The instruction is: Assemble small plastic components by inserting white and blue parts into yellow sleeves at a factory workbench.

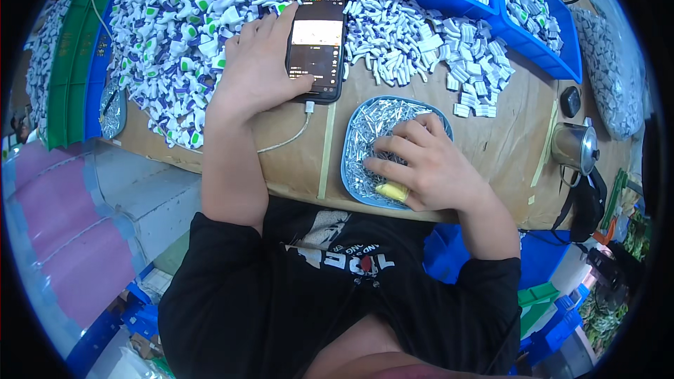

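Observation:
My left hand [256,63] lies spread along the left side of a smartphone [322,63] with a lit screen. Its thumb touches the lower screen, and the index finger reaches the upper left edge. A white charging cable [295,135] runs from the phone's lower end. My right hand [421,161] is over a blue tray [344,161] of small metal pins [370,126]. The fingers are apart, with their tips down among the pins; no pin shows held. Something yellow [393,191], apparently a wrap on the thumb, shows at the tray's near side.
White-and-purple plastic parts with green patches [175,35] are heaped left. Small curved white pieces [386,35] and ribbed white pieces [477,60] lie beyond the tray. Blue bins [540,56] stand at the back right. A metal cup [576,147] and small black box [570,101] sit right.

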The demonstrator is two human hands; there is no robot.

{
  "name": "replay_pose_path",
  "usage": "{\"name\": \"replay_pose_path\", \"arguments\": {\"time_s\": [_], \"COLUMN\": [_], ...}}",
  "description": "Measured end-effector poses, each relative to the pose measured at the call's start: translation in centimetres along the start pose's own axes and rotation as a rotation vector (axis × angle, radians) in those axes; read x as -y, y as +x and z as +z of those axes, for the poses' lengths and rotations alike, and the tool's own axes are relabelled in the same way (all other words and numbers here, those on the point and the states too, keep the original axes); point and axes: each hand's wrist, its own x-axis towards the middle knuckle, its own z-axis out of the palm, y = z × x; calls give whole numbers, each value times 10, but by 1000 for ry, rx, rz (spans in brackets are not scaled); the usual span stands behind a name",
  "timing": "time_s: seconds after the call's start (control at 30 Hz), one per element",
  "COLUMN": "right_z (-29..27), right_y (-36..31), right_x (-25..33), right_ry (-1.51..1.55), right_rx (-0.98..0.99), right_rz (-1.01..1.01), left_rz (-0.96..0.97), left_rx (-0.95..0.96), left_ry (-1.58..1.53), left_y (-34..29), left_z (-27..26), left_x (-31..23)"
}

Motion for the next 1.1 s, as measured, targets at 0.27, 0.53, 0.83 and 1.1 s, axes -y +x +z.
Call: {"name": "replay_pose_path", "arguments": {"time_s": [0.27,0.53,0.83,1.1], "right_z": [-1,-2,-3,1], "right_y": [0,1,0,-3], "right_x": [0,0,1,4], "right_ry": [-5,-9,2,-17], "right_rx": [10,27,12,30], "right_rz": [4,13,25,53], "left_rz": [-21,-25,-12,-111], "left_rx": [-16,-15,-137,-264], "left_ry": [-40,-55,-17,-163], "left_y": [0,-1,5,20], "left_z": [1,0,13,23], "left_x": [-2,-2,7,15]}}
